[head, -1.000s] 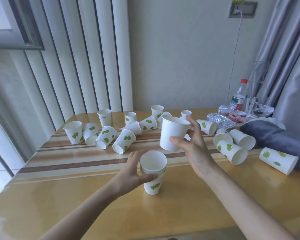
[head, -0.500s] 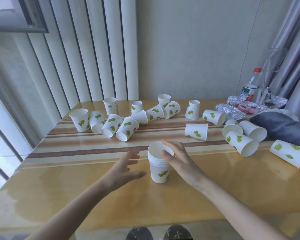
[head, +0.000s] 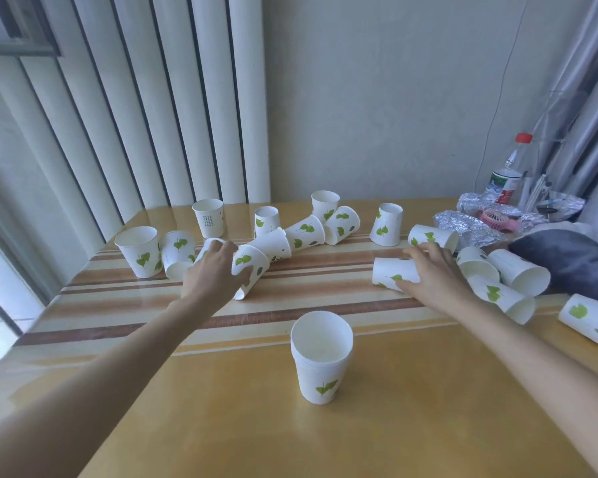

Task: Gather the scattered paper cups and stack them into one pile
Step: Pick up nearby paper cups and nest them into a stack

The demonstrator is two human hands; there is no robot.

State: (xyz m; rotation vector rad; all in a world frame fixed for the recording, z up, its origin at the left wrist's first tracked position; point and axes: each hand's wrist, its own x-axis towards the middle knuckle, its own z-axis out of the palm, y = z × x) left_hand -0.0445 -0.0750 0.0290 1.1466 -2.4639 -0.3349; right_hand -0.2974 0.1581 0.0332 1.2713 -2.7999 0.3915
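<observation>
Reaching both ways: left hand point(head: 212, 270) curled around tipped white leaf-print paper cup point(head: 251, 270) left of centre, right hand point(head: 432, 272) closing on toppled cup point(head: 392, 272) right of centre. Nested white stack point(head: 321, 357) lower centre on wooden surface point(head: 428, 408). Thin, light, crushable; grip sidewalls gently.

We are seeing our left hand point(head: 212, 273) covering most of a tipped cup point(head: 251, 274), so we are not telling whether the fingers are closed on it or only resting. Our right hand point(head: 432, 276) is hiding the mouth end of another lying cup point(head: 392, 273), and its grip is likewise unclear. The nested pile point(head: 321, 357) is showing only crowded rims, too fine for us to count. The frame's right edge is cutting off a lying cup point(head: 589, 320) and the grey cushion point(head: 573, 258). Foil point(head: 463, 224) and the bottle point(head: 508, 170) are masking small items behind them.
</observation>
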